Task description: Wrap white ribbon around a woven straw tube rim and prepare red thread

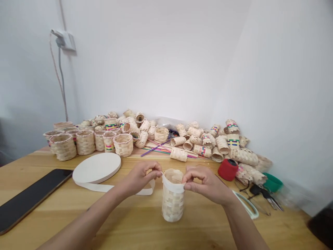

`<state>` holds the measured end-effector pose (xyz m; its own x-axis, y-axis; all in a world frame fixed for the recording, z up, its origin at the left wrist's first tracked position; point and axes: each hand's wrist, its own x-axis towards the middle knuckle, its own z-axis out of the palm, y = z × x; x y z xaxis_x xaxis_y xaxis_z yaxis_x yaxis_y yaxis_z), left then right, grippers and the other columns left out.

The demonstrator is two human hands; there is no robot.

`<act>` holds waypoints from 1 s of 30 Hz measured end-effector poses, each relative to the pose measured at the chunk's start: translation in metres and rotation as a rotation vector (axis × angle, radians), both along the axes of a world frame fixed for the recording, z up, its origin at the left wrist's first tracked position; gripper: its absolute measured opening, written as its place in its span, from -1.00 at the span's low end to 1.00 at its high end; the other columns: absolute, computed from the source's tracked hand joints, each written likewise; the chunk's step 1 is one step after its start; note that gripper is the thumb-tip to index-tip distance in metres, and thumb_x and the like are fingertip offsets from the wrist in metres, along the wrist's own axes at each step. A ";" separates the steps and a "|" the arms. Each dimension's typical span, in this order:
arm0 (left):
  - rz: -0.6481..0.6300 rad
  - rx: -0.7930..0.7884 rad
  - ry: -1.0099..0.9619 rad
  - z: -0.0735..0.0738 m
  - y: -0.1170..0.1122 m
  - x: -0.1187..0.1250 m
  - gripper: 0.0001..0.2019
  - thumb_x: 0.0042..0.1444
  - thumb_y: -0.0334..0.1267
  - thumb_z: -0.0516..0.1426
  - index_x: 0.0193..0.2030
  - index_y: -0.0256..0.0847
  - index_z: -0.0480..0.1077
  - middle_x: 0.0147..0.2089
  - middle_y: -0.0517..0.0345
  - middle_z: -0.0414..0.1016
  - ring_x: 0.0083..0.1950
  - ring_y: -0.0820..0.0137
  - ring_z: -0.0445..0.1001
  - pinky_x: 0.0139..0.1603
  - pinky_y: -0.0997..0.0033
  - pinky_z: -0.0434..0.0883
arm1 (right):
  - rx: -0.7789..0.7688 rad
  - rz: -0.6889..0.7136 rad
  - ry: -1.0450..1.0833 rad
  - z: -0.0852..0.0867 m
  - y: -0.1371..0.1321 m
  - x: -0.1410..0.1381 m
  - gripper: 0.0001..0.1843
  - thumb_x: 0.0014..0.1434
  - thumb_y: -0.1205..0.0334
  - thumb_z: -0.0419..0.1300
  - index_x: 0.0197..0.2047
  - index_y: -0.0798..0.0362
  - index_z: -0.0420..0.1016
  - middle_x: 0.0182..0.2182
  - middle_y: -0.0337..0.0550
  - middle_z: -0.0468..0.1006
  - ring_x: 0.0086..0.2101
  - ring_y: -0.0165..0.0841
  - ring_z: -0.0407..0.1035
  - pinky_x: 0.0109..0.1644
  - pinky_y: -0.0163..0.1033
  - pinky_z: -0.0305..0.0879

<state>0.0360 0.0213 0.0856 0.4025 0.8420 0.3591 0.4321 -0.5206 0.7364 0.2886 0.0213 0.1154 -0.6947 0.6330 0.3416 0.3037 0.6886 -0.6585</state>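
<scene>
A small pale woven basket [172, 203] stands upright on the wooden table [135, 225] in front of me. A white flat strip [104, 188] runs from a large white coil [97, 167] on the left to the basket's rim. My left hand [142, 177] pinches this strip just left of the rim, fingers closed. My right hand [206, 184] is closed on the strip where it lies against the rim's front right side.
Many small woven baskets [122, 144] and woven tubes [229, 142] are heaped along the back by the wall. A black phone [28, 198] lies at the left. A red thread spool [228, 169], a green lid [272, 182], keys and scissors [247, 205] sit on the right.
</scene>
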 end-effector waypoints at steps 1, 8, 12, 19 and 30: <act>-0.006 -0.012 -0.021 0.001 -0.001 0.001 -0.81 0.17 -0.19 0.06 -0.38 -0.22 0.40 -0.41 0.19 0.44 -0.35 0.39 0.39 -0.28 0.45 0.30 | 0.001 0.010 0.001 0.000 0.000 0.000 -0.76 0.19 0.07 0.20 -0.37 0.05 0.53 -0.46 -0.25 0.50 -0.44 -0.42 0.34 -0.35 -0.35 0.24; -0.064 0.038 -0.069 0.003 -0.003 0.003 -0.84 0.18 -0.26 0.07 -0.34 -0.21 0.44 -0.35 0.16 0.47 -0.28 0.38 0.41 -0.21 0.44 0.30 | -0.010 0.048 0.024 -0.001 -0.001 0.000 -0.71 0.17 -0.01 0.20 -0.36 0.04 0.54 -0.47 -0.25 0.48 -0.43 -0.41 0.34 -0.33 -0.34 0.25; -0.038 0.163 -0.091 0.002 -0.002 0.004 -0.83 0.12 -0.25 0.14 -0.38 -0.20 0.54 -0.34 0.12 0.41 -0.27 0.37 0.38 -0.22 0.43 0.29 | -0.042 0.059 0.019 -0.001 -0.004 -0.003 -0.69 0.16 -0.04 0.20 -0.36 0.04 0.55 -0.47 -0.25 0.47 -0.42 -0.41 0.33 -0.32 -0.34 0.25; -0.023 0.122 -0.140 0.002 -0.003 0.007 -0.86 0.10 -0.32 0.14 -0.34 -0.23 0.56 -0.35 0.09 0.55 -0.33 0.39 0.46 -0.27 0.45 0.34 | -0.053 0.064 0.032 -0.005 -0.001 -0.004 -0.69 0.16 -0.01 0.21 -0.36 0.08 0.55 -0.48 -0.24 0.45 -0.43 -0.43 0.31 -0.32 -0.36 0.20; 0.119 -0.114 -0.356 -0.009 0.001 0.019 -0.80 0.04 -0.19 0.13 -0.24 -0.25 0.45 -0.24 0.03 0.60 -0.21 0.26 0.55 -0.18 0.33 0.45 | -0.040 -0.001 0.080 -0.009 -0.001 -0.013 -0.85 0.15 0.18 0.25 -0.37 0.08 0.54 -0.48 -0.27 0.44 -0.43 -0.44 0.30 -0.32 -0.36 0.18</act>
<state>0.0554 0.0223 0.0765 0.1662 0.9178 0.3605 0.1916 -0.3887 0.9012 0.2757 0.0207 0.1061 -0.6659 0.6475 0.3704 0.2496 0.6613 -0.7073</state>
